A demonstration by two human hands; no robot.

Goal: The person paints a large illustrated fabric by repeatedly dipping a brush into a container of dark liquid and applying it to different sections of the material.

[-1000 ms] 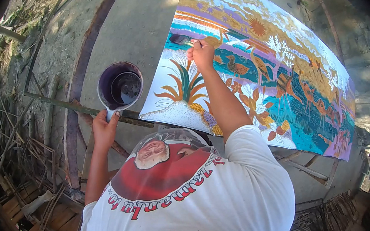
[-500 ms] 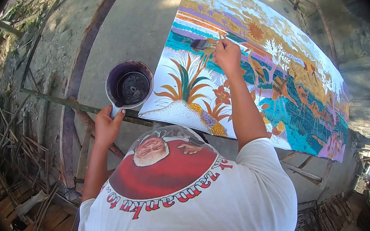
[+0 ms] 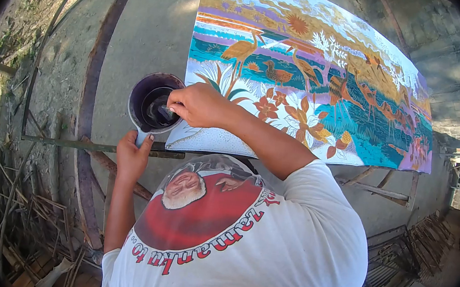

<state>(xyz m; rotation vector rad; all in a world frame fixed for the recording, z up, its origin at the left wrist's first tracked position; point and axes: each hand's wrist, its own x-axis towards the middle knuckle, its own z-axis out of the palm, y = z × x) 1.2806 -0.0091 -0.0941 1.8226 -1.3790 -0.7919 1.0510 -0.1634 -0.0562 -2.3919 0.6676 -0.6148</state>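
My left hand (image 3: 132, 158) is closed around the light handle of a saucepan (image 3: 137, 98), stained dark purple inside and part filled with dark liquid. My right hand (image 3: 203, 105) reaches over the pan's right rim, its fingers pinched on a paintbrush (image 3: 166, 114) whose head is down in the pan. The hand hides most of the brush. Beyond the hands stretches a painted cloth (image 3: 352, 120) with wading birds, flowers, a sun and teal water. My right forearm covers part of its lower edge.
A dark-stained wooden rail (image 3: 94, 71) runs lengthwise at the left. A thin bar (image 3: 60, 142) crosses near the cloth's lower edge. Sticks and scrap wood (image 3: 12, 215) lie at lower left, with more slats (image 3: 431, 246) at lower right. Concrete floor (image 3: 152, 27) lies beneath.
My right hand has moved left and down from the cloth to the pan, bringing the brush into it. My left hand still holds the pan. The view has shifted slightly.
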